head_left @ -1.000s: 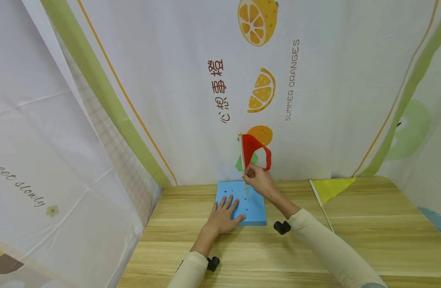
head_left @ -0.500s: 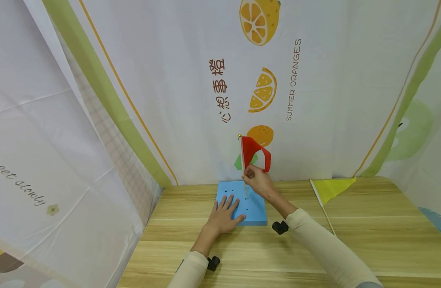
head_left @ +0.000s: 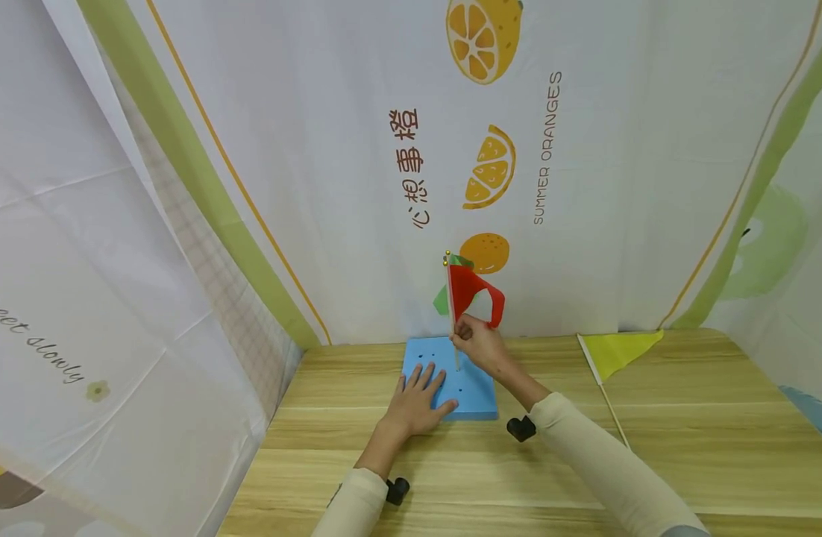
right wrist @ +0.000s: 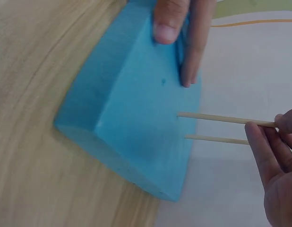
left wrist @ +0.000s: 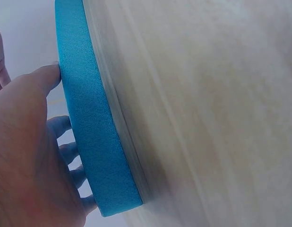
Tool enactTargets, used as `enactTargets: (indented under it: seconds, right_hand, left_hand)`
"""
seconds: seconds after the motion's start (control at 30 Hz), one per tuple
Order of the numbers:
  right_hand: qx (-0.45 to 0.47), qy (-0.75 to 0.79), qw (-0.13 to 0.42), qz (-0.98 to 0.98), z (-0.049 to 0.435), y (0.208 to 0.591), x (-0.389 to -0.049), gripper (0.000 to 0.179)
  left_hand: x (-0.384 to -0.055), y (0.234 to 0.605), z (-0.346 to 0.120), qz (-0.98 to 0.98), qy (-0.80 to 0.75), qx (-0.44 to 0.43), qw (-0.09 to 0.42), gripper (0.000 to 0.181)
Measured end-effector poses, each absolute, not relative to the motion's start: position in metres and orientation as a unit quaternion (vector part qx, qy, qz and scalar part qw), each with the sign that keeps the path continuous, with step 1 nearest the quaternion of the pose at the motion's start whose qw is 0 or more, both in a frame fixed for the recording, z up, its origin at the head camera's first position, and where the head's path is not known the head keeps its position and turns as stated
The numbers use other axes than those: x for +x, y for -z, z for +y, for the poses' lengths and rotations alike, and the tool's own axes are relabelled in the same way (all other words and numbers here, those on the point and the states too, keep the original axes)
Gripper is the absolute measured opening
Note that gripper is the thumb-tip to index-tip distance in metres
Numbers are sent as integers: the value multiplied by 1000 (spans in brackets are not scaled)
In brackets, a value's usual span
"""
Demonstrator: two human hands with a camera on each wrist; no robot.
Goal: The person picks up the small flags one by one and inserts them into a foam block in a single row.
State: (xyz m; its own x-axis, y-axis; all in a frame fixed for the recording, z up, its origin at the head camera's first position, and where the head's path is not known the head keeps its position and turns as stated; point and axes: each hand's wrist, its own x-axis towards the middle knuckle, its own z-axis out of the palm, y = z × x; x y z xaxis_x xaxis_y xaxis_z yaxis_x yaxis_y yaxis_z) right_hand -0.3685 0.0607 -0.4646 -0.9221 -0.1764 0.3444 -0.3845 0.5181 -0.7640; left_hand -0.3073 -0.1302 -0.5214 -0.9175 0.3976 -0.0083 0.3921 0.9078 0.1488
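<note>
My left hand (head_left: 414, 406) lies with spread fingers on a blue foam block (head_left: 474, 403) dotted with small holes. In the left wrist view, its thumb (left wrist: 47, 78) rests at the block's edge. My right hand (head_left: 481, 343) pinches the thin wooden stick of a red flag (head_left: 463, 289), held upright over the block. The right wrist view shows the lower end of this stick (right wrist: 212, 117) right at a hole in the foam. A second stick (right wrist: 214, 139) stands beside it in the block. Behind the red flag, a green flag (head_left: 462, 260) is mostly hidden.
A yellow flag (head_left: 615, 354) on a stick lies on the wooden table (head_left: 538, 485) to the right, pointing toward the back edge. A white curtain (head_left: 317, 149) printed with oranges hangs directly behind the table. Black wrist cameras (head_left: 521, 429) sit below the hands.
My right hand and the red flag have moved slightly down toward the block. A second gold tip and some green cloth now show above the red flag. My left hand stays in place.
</note>
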Motion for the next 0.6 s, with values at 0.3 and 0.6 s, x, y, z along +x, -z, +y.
enactTargets:
  seconds: [0.3, 0.6]
  right_hand:
    - [163, -476, 117, -856, 60, 468, -368, 7]
    - [148, -469, 117, -863, 61, 470, -367, 12]
  left_hand:
    - [-307, 521, -131, 976, -72, 203, 18, 78]
    - [-306, 520, -130, 977, -72, 200, 18, 78]
